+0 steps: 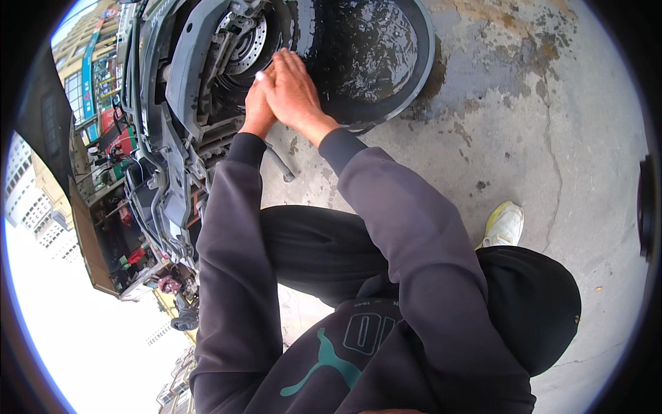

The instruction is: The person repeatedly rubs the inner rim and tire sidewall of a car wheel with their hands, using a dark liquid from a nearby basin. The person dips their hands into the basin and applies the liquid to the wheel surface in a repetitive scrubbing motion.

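My right hand (295, 93) lies over my left hand (258, 109); the two touch, in front of the black tyre (298, 27) of a scooter wheel. The right hand's fingers are stretched out side by side. Those of the left are mostly hidden behind it, and a small white spot shows at a thumb tip. Whether the hands press on the tyre or sit just short of it, I cannot tell. Beside the tyre a round black basin (429, 58) holds dark, rippling water (376, 41). A perforated brake disc (254, 52) sits at the wheel's centre.
The grey scooter body (183, 76) fills the upper left, with a short metal bar (281, 164) sticking out near the floor. Wet patches mark the concrete floor (496, 131) right of the basin. My white and yellow shoe (505, 222) rests on it. Buildings and shopfronts show far left.
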Demonstrator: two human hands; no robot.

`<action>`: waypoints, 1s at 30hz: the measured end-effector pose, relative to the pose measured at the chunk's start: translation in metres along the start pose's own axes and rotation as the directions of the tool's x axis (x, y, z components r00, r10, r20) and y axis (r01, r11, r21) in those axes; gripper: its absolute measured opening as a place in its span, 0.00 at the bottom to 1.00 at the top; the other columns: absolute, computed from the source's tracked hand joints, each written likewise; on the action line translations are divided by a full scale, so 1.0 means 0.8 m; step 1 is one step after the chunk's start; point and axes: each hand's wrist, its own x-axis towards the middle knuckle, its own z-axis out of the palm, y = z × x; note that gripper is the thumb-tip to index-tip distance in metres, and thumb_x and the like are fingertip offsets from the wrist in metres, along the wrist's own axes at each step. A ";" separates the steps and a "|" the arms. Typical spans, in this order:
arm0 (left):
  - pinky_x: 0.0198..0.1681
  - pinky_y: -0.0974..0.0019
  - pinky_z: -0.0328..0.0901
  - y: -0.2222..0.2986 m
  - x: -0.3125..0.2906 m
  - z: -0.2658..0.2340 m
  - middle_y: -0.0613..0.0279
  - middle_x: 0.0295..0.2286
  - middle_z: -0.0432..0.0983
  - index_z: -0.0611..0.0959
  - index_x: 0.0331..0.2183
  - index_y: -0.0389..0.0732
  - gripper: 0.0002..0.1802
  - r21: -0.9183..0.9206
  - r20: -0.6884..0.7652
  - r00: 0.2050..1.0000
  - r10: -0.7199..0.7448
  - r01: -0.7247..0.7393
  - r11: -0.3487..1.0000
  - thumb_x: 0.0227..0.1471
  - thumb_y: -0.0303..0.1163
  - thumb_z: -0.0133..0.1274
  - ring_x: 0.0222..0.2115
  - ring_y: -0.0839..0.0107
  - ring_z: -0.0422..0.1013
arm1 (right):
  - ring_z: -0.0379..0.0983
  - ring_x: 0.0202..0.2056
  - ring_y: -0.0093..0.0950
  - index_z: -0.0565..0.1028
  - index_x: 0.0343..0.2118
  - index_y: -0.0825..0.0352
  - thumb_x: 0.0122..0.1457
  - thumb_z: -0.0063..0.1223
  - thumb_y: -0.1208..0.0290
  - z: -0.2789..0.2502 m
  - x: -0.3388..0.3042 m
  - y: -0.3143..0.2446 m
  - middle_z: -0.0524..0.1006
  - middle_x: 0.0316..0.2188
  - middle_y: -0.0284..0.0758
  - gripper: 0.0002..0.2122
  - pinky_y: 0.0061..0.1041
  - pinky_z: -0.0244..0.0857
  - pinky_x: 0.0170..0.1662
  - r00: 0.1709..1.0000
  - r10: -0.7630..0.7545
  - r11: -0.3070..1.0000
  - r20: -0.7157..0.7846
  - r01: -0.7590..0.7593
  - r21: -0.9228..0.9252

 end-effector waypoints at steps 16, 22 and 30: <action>0.61 0.60 0.66 0.064 0.003 -0.033 0.64 0.61 0.71 0.76 0.62 0.48 0.44 0.036 -0.008 0.989 -0.144 0.145 0.989 0.42 0.37 0.73 0.59 0.60 0.70 | 0.83 0.39 0.34 0.75 0.45 0.73 0.73 0.43 0.59 -0.068 0.056 0.098 0.82 0.36 0.40 0.18 0.31 0.75 0.43 0.786 0.600 0.246 0.149 -0.359 0.900; 0.60 0.58 0.67 0.061 0.010 -0.032 0.59 0.60 0.73 0.80 0.58 0.45 0.35 0.056 0.035 0.993 -0.117 0.115 0.992 0.47 0.37 0.70 0.58 0.56 0.70 | 0.55 0.68 0.47 0.73 0.57 0.76 0.68 0.48 0.60 -0.031 0.053 0.008 0.66 0.64 0.52 0.23 0.43 0.55 0.69 0.990 0.000 0.990 -0.142 -0.020 -0.140; 0.60 0.59 0.67 0.043 0.009 -0.029 0.58 0.60 0.73 0.77 0.61 0.48 0.30 -0.014 -0.044 0.999 -0.021 0.020 1.000 0.57 0.33 0.57 0.58 0.57 0.71 | 0.45 0.74 0.44 0.70 0.63 0.70 0.70 0.42 0.48 -0.028 -0.024 0.022 0.60 0.71 0.42 0.30 0.47 0.50 0.69 0.984 -0.103 0.922 0.148 0.150 -0.356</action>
